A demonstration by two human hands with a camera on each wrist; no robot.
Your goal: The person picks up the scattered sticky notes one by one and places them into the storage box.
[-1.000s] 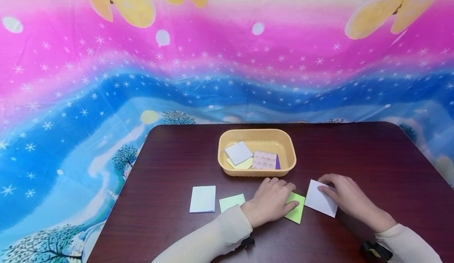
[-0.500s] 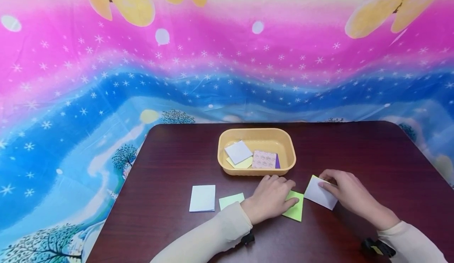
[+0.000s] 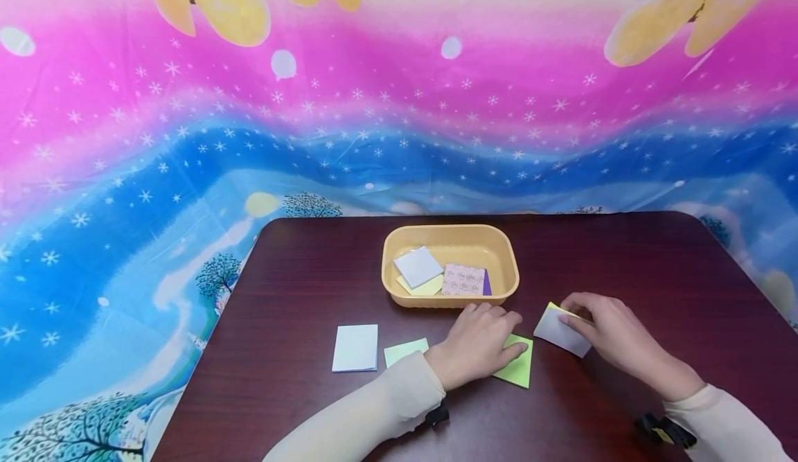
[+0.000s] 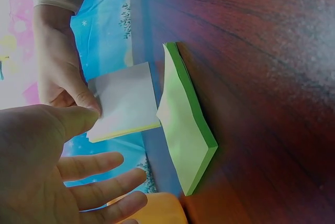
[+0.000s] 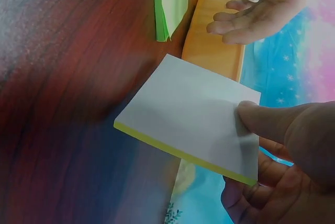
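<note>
My right hand pinches a sticky note pad with a white face and yellow edges, thumb on top and fingers beneath. The pad is tilted and raised off the table. My left hand hovers with fingers spread over a green sticky note pad that lies on the table; a gap shows between them in the left wrist view. A pale green pad, partly hidden by the left sleeve, and a white pad lie farther left.
A yellow plastic basket stands behind the hands. In it are a white pad, a pale yellow one, a pink patterned one and a purple edge. The dark table meets a printed backdrop.
My right hand has lifted the white-faced pad and tipped it, so its yellow edge shows at the top. The left hand has barely moved.
</note>
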